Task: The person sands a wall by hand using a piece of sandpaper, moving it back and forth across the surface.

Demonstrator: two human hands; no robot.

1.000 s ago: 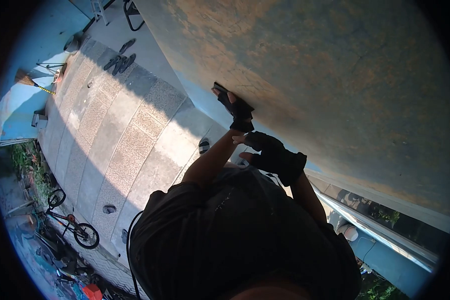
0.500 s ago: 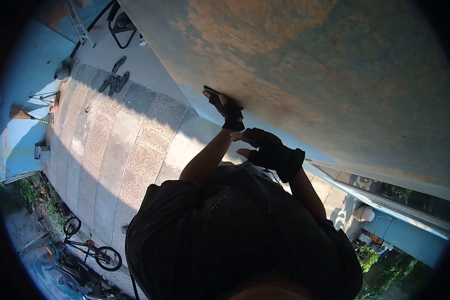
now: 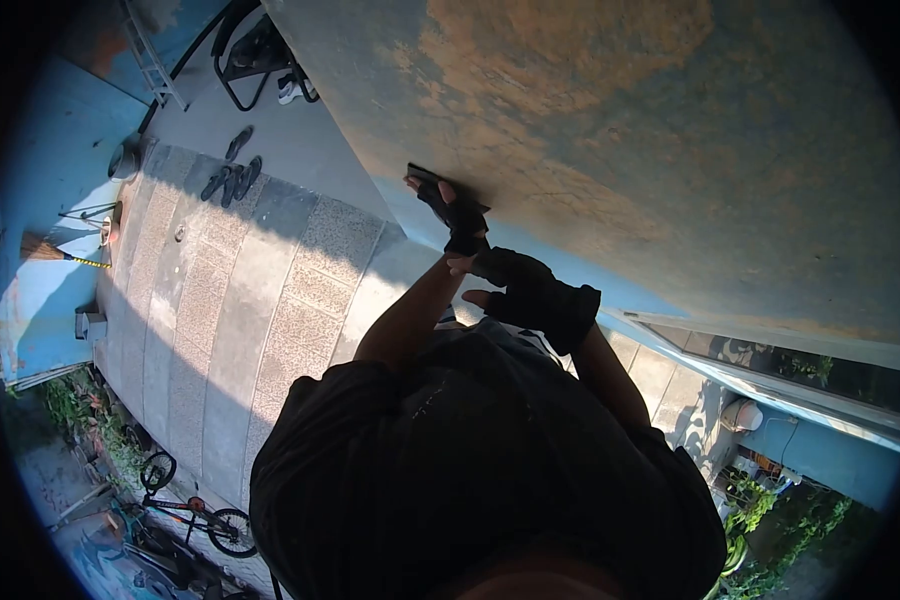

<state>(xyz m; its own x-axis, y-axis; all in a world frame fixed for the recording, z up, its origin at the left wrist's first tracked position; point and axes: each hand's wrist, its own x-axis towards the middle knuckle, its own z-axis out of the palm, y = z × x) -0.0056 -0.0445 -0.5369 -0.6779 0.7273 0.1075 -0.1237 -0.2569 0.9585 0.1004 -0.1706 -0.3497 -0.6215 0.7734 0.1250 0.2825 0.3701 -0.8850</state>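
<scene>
My left hand [image 3: 454,218], in a black fingerless glove, is closed on a dark flat block [image 3: 432,172] held up against the wall [image 3: 610,150]. The wall's surface is patchy, with worn orange-brown and grey-blue areas. Much of the block is hidden behind my fingers and palm. Close by the left wrist is my right hand [image 3: 535,295], gloved the same way. Its thumb stands apart from the other fingers and nothing shows in its grasp.
Striped paving [image 3: 230,330] spreads to the left. Several sandals [image 3: 232,178] lie beyond it, near a black-framed chair [image 3: 240,60]. A broom [image 3: 55,250] leans at the far left, and a bicycle [image 3: 195,515] is at lower left. Along the wall at right runs a window ledge [image 3: 770,375].
The whole view has shifted, with wall and paving sliding right. My left hand with the block sits a little farther left along the wall; my right hand stays near the left wrist.
</scene>
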